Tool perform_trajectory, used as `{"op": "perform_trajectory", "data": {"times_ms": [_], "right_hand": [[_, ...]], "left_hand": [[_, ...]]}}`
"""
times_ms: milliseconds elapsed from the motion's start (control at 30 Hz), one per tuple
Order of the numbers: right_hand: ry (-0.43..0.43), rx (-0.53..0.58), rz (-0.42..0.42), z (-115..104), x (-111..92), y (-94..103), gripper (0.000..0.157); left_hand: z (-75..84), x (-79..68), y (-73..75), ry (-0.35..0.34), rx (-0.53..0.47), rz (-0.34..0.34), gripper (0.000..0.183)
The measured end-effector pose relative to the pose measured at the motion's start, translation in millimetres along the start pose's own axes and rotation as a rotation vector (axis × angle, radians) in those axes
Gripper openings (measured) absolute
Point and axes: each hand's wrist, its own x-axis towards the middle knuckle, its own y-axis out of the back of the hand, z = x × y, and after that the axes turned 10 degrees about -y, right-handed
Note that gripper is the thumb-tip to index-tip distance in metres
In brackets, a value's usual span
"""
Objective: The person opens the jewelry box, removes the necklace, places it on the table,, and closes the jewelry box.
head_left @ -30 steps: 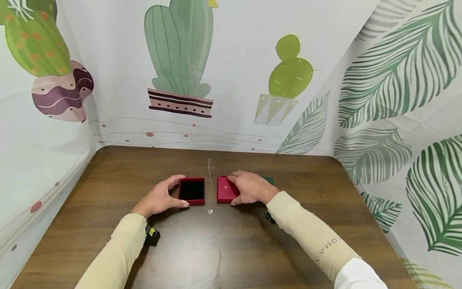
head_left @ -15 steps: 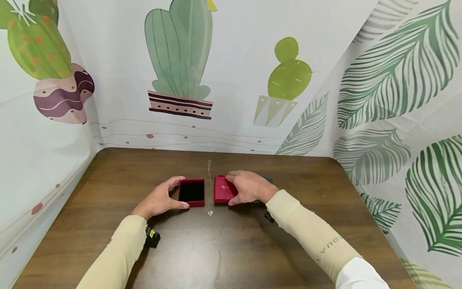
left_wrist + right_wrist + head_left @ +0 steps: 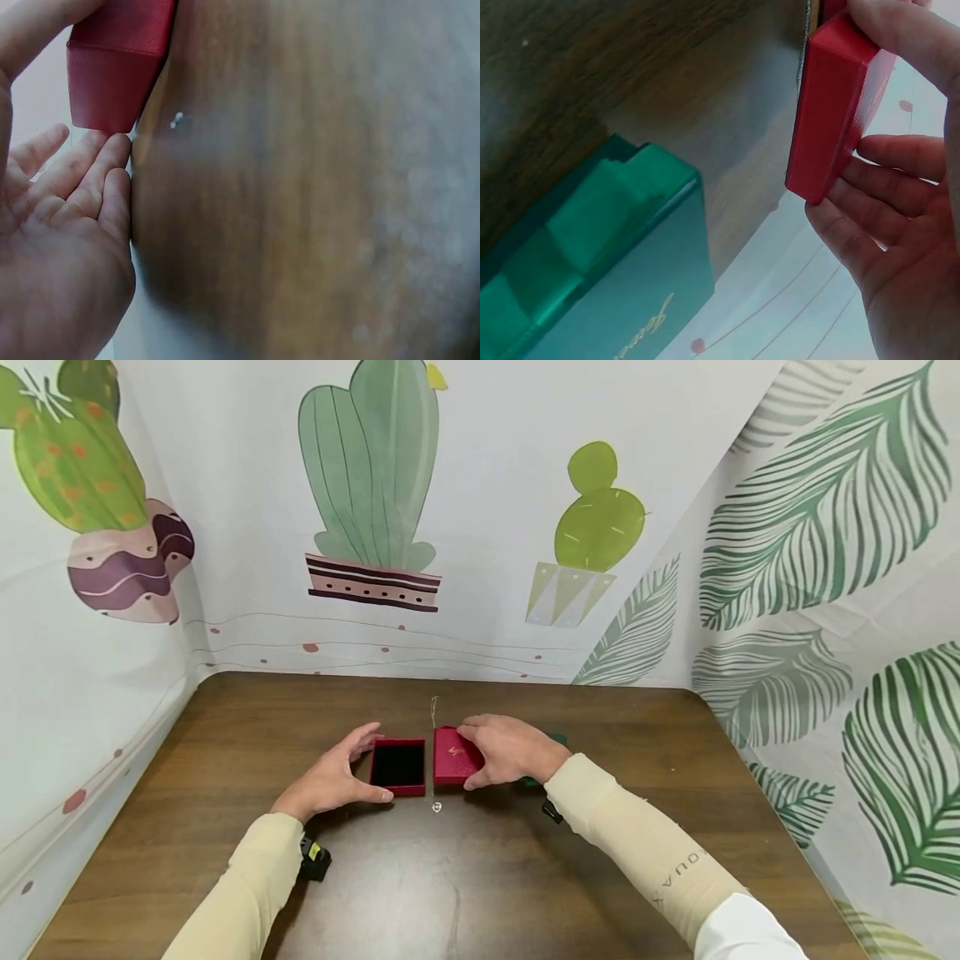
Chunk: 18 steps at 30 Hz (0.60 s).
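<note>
We judge the step in hand to be positioning the red lid [image 3: 453, 758] beside the topless, black-lined red box [image 3: 408, 792], with the necklace [image 3: 436, 807] strung out in the narrow gap between them. To do it well, we would keep the lid level and stop its left edge short of the chain; should it need to pass the chain, we advise lifting it over rather than sliding — fine links could snag or be dragged beneath. The box should be steadied lightly, without pushing it toward the pendant. From these angles we cannot tell whether the lid's edge touches the chain. Pose: the left hand [image 3: 337, 772] reaches in from the left with a wide span, holding the box between thumb at the near side and fingertips at the far side. The right hand [image 3: 510, 747] comes in palm down over the lid's right part, gripping it the same way — thumb near, fingers far, spread about its width. A green box [image 3: 630, 247] lies partly hidden behind the right wrist. All of this sits on the dark wood table [image 3: 450, 877].
</note>
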Motion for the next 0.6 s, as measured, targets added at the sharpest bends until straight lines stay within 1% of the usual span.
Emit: {"op": "perform_trajectory", "data": {"times_ms": [200, 367, 600], "right_hand": [[0.015, -0.021, 0.004, -5.8, 2.4, 2.8, 0.085], [0.016, -0.034, 0.011, -10.0, 3.6, 5.1, 0.086], [0.03, -0.051, 0.022, -16.9, 5.8, 7.9, 0.085]], "left_hand": [[2.0, -0.3, 1.0, -0.01, 0.012, -0.004, 0.119], [2.6, -0.6, 0.7, 0.003, 0.024, 0.003, 0.118], [4.4, -1.0, 0.6, 0.014, 0.046, -0.011, 0.118]]}}
